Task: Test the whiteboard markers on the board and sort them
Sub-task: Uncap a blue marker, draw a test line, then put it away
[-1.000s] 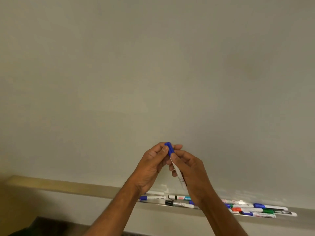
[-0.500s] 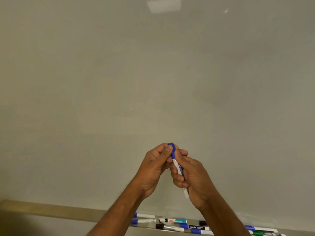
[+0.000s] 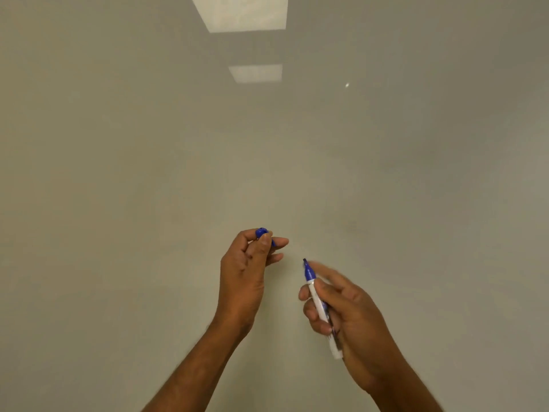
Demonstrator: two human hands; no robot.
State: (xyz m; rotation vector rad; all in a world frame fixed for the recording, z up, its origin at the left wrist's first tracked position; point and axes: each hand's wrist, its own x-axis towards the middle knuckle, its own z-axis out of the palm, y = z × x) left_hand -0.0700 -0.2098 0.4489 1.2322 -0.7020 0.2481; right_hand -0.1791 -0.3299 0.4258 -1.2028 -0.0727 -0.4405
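Blue whiteboard marker [image 3: 319, 304], uncapped and tip up, is gripped by the right hand [image 3: 350, 316] near the whiteboard [image 3: 118, 173]. Left hand [image 3: 246, 272] pinches its blue cap [image 3: 262, 232].

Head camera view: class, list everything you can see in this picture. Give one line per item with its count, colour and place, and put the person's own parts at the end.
whiteboard: one, pale grey-white, fills the whole view behind the hands, no marks visible on it
ceiling light reflections: two, pale rectangles, on the board at top centre, the smaller one below the larger
whiteboard marker: one, white barrel with blue tip end, uncapped, tip pointing up towards the board, lower right of centre
marker cap: one, blue, left of the marker and apart from it
left hand: one, pinches the marker cap in its fingertips
right hand: one, grips the whiteboard marker's barrel
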